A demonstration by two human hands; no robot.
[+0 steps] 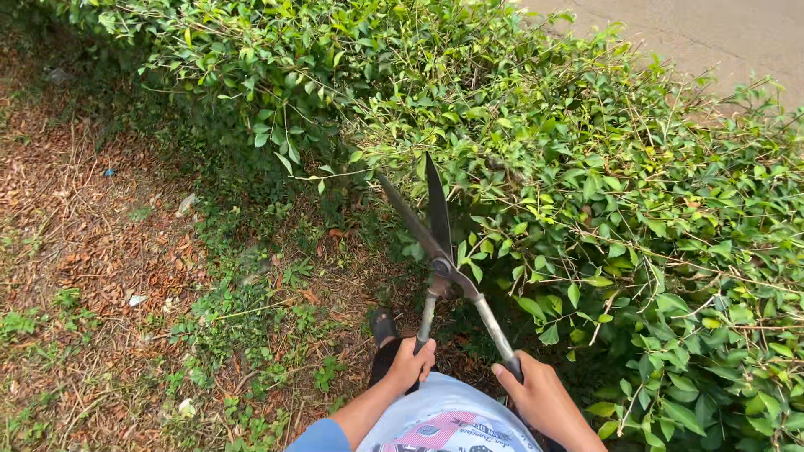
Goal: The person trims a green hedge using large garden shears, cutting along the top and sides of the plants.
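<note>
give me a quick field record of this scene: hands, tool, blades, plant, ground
left hand: left hand closed round the left handle of the hedge shears
right hand: right hand closed round the right handle
blades: blades parted in a narrow V, tips at the edge of the foliage
plant: green leafy hedge running along the right side
ground: ground with dry brown leaves and patches of weeds
foot: dark sandal below the shears
background: pale pavement beyond the hedge
</note>
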